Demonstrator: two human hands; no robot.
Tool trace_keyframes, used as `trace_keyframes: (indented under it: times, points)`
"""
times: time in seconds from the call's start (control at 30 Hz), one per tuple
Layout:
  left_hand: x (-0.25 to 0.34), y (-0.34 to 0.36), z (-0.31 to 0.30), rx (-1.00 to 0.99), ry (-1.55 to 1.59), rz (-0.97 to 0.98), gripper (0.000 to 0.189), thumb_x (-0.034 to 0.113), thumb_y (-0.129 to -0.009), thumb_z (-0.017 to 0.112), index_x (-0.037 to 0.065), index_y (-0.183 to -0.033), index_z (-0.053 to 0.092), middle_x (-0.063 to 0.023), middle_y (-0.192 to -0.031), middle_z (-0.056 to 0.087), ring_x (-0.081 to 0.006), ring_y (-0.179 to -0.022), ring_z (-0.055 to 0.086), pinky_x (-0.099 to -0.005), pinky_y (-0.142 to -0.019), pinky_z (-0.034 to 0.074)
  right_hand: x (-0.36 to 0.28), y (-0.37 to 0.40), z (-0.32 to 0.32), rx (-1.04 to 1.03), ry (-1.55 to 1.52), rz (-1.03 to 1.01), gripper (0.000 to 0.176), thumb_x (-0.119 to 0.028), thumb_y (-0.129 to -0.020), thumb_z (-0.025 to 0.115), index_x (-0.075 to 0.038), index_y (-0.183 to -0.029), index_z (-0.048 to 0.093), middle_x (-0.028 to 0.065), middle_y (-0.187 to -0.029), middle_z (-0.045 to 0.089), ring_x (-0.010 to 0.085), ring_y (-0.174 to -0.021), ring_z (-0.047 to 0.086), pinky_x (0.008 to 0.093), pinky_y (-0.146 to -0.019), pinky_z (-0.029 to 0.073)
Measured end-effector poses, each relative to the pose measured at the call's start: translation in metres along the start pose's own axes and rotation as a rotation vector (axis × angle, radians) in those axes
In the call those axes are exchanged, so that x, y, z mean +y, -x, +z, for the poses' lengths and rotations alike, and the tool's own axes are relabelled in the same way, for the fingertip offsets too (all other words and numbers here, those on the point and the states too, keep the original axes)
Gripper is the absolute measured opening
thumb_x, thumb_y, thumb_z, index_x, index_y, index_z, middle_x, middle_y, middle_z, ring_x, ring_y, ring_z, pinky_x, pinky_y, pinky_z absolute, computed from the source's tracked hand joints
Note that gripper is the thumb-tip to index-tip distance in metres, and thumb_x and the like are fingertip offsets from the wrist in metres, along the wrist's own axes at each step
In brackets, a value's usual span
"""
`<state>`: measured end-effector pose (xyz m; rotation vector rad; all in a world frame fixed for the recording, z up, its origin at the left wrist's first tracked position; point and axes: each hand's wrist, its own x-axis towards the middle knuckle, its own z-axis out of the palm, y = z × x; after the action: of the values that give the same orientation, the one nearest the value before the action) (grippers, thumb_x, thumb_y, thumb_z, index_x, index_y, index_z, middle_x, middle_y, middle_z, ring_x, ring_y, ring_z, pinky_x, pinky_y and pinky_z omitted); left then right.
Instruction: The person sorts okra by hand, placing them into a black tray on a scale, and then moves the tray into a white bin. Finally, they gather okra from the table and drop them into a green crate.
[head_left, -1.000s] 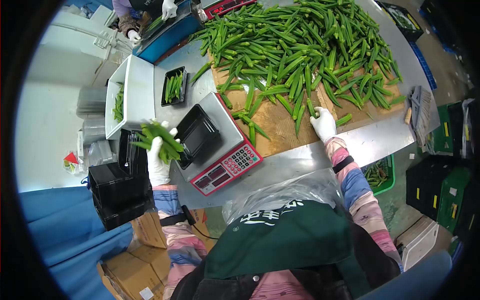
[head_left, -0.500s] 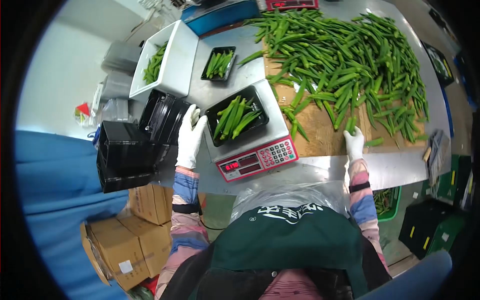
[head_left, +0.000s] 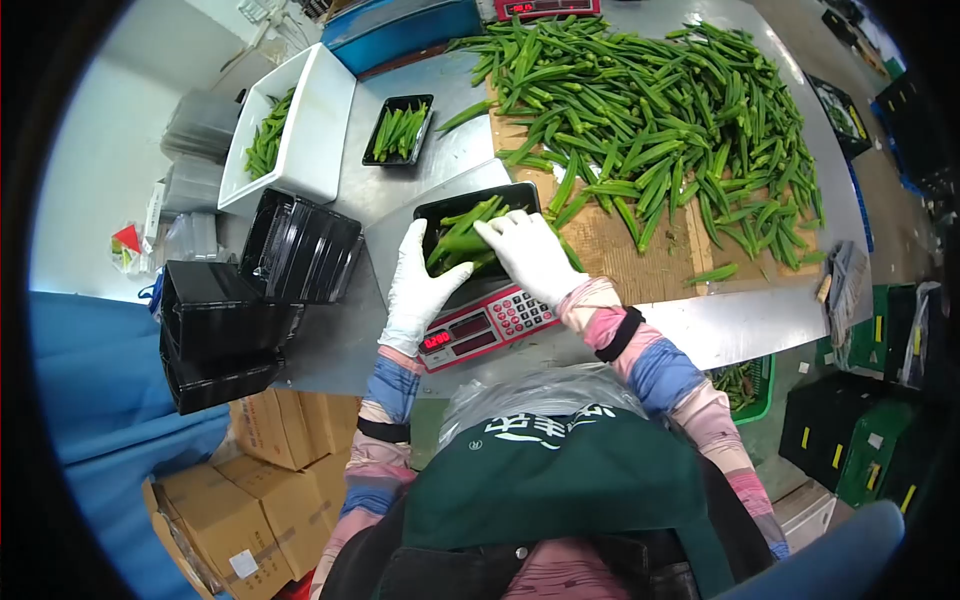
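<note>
A black tray (head_left: 522, 194) of green okra (head_left: 468, 222) rests on a red-framed digital scale (head_left: 475, 337) with lit red digits. My gloved right hand (head_left: 530, 258) reaches over the tray's right side, its fingers curled down on okra pods. At the left edge of the tray is my gloved left hand (head_left: 413, 287), thumb and fingers spread around the near left corner. The hands hide part of the tray and keypad. Beyond the scale, a large okra pile (head_left: 660, 130) covers a cardboard sheet (head_left: 640, 255).
Another okra-filled black tray (head_left: 398, 132) sits behind the scale, beside a white bin (head_left: 318, 125) containing okra. Stacked empty black trays (head_left: 225, 310) stand at the left. A blue container (head_left: 400, 32) and a second scale (head_left: 545, 8) are at the back.
My right hand has moved left from the near edge of the okra pile to the tray, bringing okra. My left hand has come closer over the tray's edge. The scale's reading has risen.
</note>
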<state>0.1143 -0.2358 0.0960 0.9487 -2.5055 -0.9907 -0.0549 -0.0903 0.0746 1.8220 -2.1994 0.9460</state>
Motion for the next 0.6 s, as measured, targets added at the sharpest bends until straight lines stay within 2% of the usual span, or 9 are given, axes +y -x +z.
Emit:
trace_keyframes:
  times: [0.07,0.17,0.2,0.23,0.33,0.37,0.43,0.5,0.6]
  points:
    - [0.009,0.001,-0.003,-0.016,0.035,-0.041,0.093,0.019,-0.079,0.085,-0.001,-0.154,0.034,-0.0207,-0.153,0.044,-0.0301,-0.141,0.043,-0.0378,-0.118,0.034,-0.002,0.005,-0.003,0.067,-0.011,-0.032,0.049,-0.007,-0.083,0.067,-0.007,-0.131,0.061,0.0134,-0.110,0.067,0.0309,-0.103,0.063,0.0429,-0.086,0.050]
    - [-0.016,0.005,-0.001,-0.064,0.345,-0.011,0.091,0.012,-0.080,0.084,0.001,-0.154,0.033,-0.0198,-0.154,0.042,-0.0284,-0.143,0.042,-0.0380,-0.118,0.036,0.024,0.022,-0.018,0.202,-0.230,0.117,0.043,-0.008,-0.084,0.068,-0.006,-0.126,0.065,0.0148,-0.113,0.068,0.0315,-0.107,0.063,0.0430,-0.090,0.050]
    - [-0.018,0.008,-0.004,-0.076,0.433,0.000,0.082,0.002,-0.085,0.075,0.002,-0.155,0.033,-0.0177,-0.155,0.042,-0.0273,-0.142,0.042,-0.0382,-0.117,0.036,0.037,0.032,-0.021,0.227,-0.196,0.258,0.040,-0.009,-0.084,0.069,-0.006,-0.124,0.067,0.0149,-0.114,0.069,0.0321,-0.108,0.062,0.0433,-0.091,0.050]
    - [-0.021,0.009,-0.010,-0.070,0.524,-0.053,0.079,0.001,-0.086,0.073,0.002,-0.155,0.033,-0.0174,-0.155,0.042,-0.0273,-0.141,0.043,-0.0381,-0.116,0.037,0.055,0.044,-0.022,0.253,-0.163,0.395,0.038,-0.009,-0.084,0.070,-0.007,-0.121,0.068,0.0150,-0.115,0.069,0.0327,-0.109,0.062,0.0435,-0.092,0.050]
    - [-0.034,0.015,-0.032,-0.002,0.737,-0.179,0.069,-0.003,-0.091,0.063,0.003,-0.153,0.035,-0.0172,-0.153,0.044,-0.0260,-0.135,0.048,-0.0370,-0.112,0.042,0.129,0.108,0.009,0.177,0.183,0.598,0.050,-0.015,-0.082,0.076,-0.010,-0.130,0.064,0.0141,-0.122,0.067,0.0336,-0.109,0.062,0.0439,-0.095,0.050]
    - [-0.044,0.014,-0.035,0.085,0.706,-0.170,0.062,-0.002,-0.093,0.063,0.002,-0.150,0.040,-0.0167,-0.146,0.051,-0.0238,-0.129,0.054,-0.0346,-0.109,0.045,0.143,0.128,0.014,0.100,0.233,0.717,0.054,-0.018,-0.081,0.077,-0.011,-0.132,0.063,0.0135,-0.123,0.066,0.0335,-0.109,0.061,0.0441,-0.095,0.050]
    - [-0.044,0.012,-0.046,0.248,0.620,-0.294,0.054,0.008,-0.097,0.064,0.003,-0.147,0.045,-0.0128,-0.140,0.058,-0.0192,-0.119,0.061,-0.0325,-0.101,0.048,0.154,0.151,0.008,-0.035,0.374,0.689,0.062,-0.024,-0.078,0.079,-0.011,-0.135,0.058,0.0118,-0.127,0.062,0.0337,-0.110,0.059,0.0452,-0.097,0.047]
    - [-0.046,0.015,-0.056,0.319,0.664,-0.307,0.048,0.020,-0.102,0.062,0.002,-0.144,0.049,-0.0113,-0.135,0.062,-0.0167,-0.113,0.063,-0.0307,-0.096,0.050,0.171,0.161,0.010,0.023,0.332,0.706,0.049,-0.022,-0.079,0.079,-0.012,-0.125,0.065,0.0097,-0.114,0.065,0.0325,-0.106,0.059,0.0446,-0.091,0.050]
    - [-0.035,0.021,-0.060,0.360,0.617,-0.277,0.045,0.018,-0.100,0.065,0.000,-0.140,0.053,-0.0118,-0.131,0.064,-0.0164,-0.112,0.064,-0.0299,-0.096,0.050,0.193,0.171,0.015,0.088,0.189,0.765,0.032,-0.015,-0.082,0.075,-0.011,-0.113,0.070,0.0103,-0.104,0.066,0.0325,-0.102,0.060,0.0437,-0.090,0.050]
